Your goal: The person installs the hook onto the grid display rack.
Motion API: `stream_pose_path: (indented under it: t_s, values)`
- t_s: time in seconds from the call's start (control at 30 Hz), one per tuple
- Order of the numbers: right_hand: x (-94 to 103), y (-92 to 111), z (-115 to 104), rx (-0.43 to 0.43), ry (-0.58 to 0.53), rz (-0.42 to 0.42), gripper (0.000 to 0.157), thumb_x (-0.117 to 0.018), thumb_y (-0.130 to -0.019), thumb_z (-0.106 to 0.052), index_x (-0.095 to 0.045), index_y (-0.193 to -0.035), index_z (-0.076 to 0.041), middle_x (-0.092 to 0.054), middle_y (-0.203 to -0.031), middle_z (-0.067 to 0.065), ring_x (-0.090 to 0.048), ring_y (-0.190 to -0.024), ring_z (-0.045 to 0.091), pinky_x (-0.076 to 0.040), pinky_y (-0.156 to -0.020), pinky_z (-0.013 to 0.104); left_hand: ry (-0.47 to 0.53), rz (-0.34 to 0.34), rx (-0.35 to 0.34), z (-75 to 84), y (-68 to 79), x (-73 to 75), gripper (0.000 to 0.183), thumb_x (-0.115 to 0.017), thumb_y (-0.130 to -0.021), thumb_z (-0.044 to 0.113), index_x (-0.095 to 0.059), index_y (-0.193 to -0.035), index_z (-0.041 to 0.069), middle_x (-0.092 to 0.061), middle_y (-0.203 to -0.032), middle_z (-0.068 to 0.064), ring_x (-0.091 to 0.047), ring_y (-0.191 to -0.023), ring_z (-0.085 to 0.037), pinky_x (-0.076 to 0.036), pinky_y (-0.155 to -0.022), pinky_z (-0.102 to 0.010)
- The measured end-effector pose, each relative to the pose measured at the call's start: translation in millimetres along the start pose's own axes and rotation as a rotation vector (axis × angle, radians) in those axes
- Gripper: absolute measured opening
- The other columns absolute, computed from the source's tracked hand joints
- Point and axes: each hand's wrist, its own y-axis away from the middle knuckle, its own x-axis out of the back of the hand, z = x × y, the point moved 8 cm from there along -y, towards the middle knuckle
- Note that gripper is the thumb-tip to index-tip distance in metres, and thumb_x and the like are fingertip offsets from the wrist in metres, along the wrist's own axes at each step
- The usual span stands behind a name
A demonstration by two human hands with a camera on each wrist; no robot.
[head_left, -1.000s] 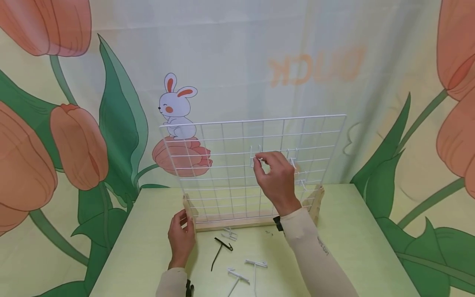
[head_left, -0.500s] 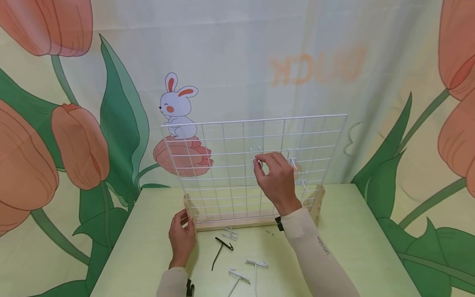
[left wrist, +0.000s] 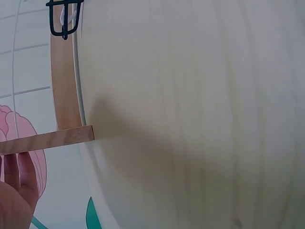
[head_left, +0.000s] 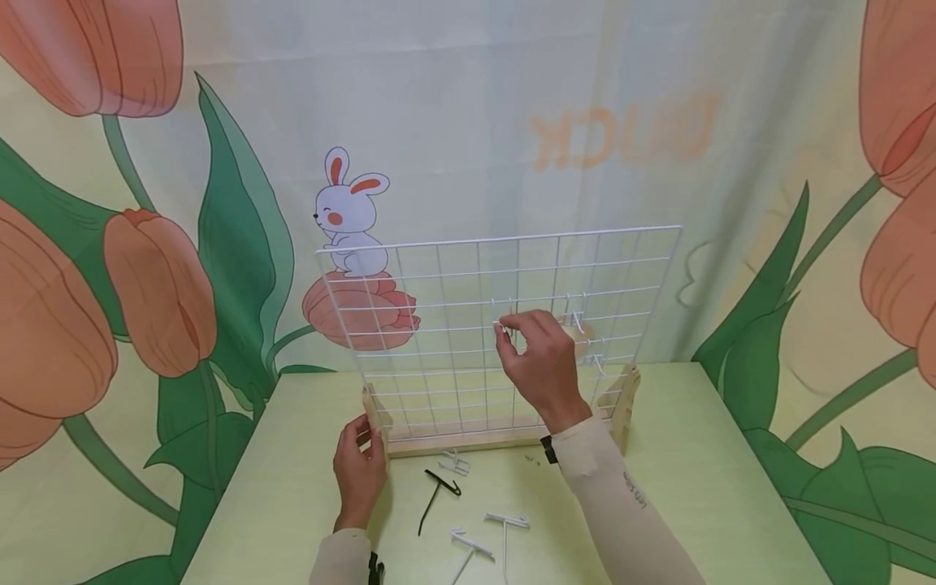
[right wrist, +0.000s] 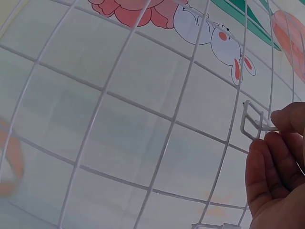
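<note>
In the head view, a white wire grid panel [head_left: 468, 327] stands upright in a wooden stand [head_left: 468, 441]. My right hand [head_left: 544, 357] pinches a small white wire hook [right wrist: 252, 121] between thumb and fingers at the middle of the grid. The hook's square back lies against the grid wires, its prongs near a horizontal wire; the fingers partly hide it. My left hand [head_left: 360, 471] holds the left end piece of the stand, its fingers partly behind the wood in the left wrist view. Two more white hooks [head_left: 578, 319] hang on the grid to the right.
On the table [head_left: 278, 479] in front lie a black hook [head_left: 439, 490], a small white hook [head_left: 455, 463] and two long white hooks [head_left: 506, 521]. Tiny bits [head_left: 532, 460] lie near the stand. A printed curtain [head_left: 453, 106] hangs behind.
My right hand has moved slightly down with the white hook, whose prongs now sit lower against the grid. The left hand keeps its place on the stand.
</note>
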Motion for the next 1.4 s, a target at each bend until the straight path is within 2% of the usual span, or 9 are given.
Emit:
stream_pose_path:
  t_s: [0.33,0.63,0.9,1.4]
  values:
    - [0.3,13,4,-0.013,-0.017,-0.004,0.013,-0.081,-0.091,-0.009,-0.079,-0.101,-0.001,-0.078,-0.093,0.011,-0.075,-0.088,0.027,-0.066,-0.080,0.040,0.003,0.000,0.009,-0.1,1.5,-2.5,0.032,-0.066,-0.105,0.014,-0.061,-0.136,0.007,-0.069,-0.127,-0.014,-0.073,-0.117,-0.033,-0.064,-0.090,-0.050]
    - [10.0,27,3,-0.028,-0.042,0.019,0.014,-0.084,-0.087,-0.008,-0.079,-0.099,-0.002,-0.075,-0.090,0.010,-0.070,-0.080,0.026,-0.064,-0.071,0.039,-0.011,0.004,0.002,0.1,1.1,0.3,0.032,-0.065,-0.105,0.013,-0.061,-0.135,0.006,-0.069,-0.126,-0.014,-0.073,-0.115,-0.033,-0.064,-0.089,-0.050]
    - [11.4,51,8,-0.089,-0.086,-0.003,0.016,-0.086,-0.085,-0.009,-0.079,-0.099,-0.003,-0.077,-0.094,0.011,-0.074,-0.082,0.026,-0.065,-0.071,0.040,-0.021,0.015,0.000,-0.2,0.6,2.7,0.032,-0.065,-0.104,0.012,-0.061,-0.135,0.005,-0.069,-0.126,-0.016,-0.073,-0.115,-0.034,-0.064,-0.088,-0.051]
    - [-0.7,98,16,-0.191,-0.145,-0.103,0.021,-0.089,-0.083,-0.011,-0.079,-0.100,-0.008,-0.077,-0.095,0.005,-0.073,-0.082,0.021,-0.064,-0.068,0.039,-0.013,0.016,-0.011,1.5,0.1,0.4,0.032,-0.065,-0.104,0.012,-0.061,-0.135,0.005,-0.069,-0.125,-0.015,-0.073,-0.115,-0.033,-0.064,-0.088,-0.050]
